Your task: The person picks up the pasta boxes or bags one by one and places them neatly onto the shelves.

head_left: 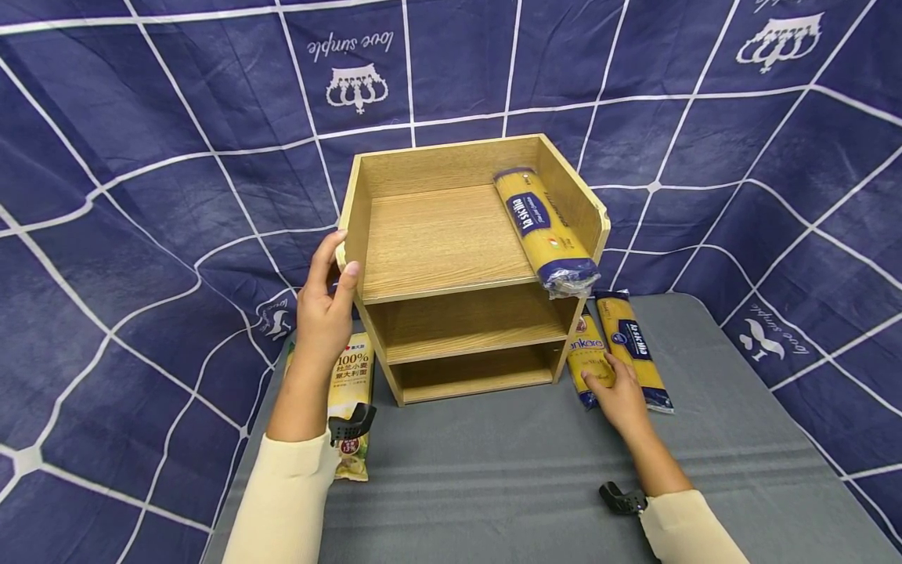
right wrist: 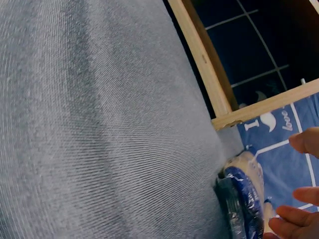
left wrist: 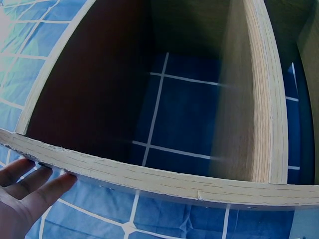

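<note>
A small wooden shelf [head_left: 451, 235] stands on the grey surface, with two tiers below its open top. At its left front corner my left hand [head_left: 326, 301] grips the side panel, fingers outside and thumb at the front edge; fingertips [left wrist: 62, 185] show against the outer face in the left wrist view. My right hand [head_left: 620, 395] hovers over a yellow spaghetti packet [head_left: 585, 345] right of the shelf, fingers spread. Beside that lies another spaghetti packet [head_left: 627, 337] with blue ends. A third spaghetti packet [head_left: 539, 223] rests on the top tier, its end jutting past the front edge.
Left of the shelf, partly behind my left forearm, lies a yellow-and-white pasta packet [head_left: 352, 368] with Chinese print. Dark blue cloth [head_left: 451, 70] with white lines hangs behind and at both sides. The grey fabric surface [head_left: 479, 470] extends in front of the shelf.
</note>
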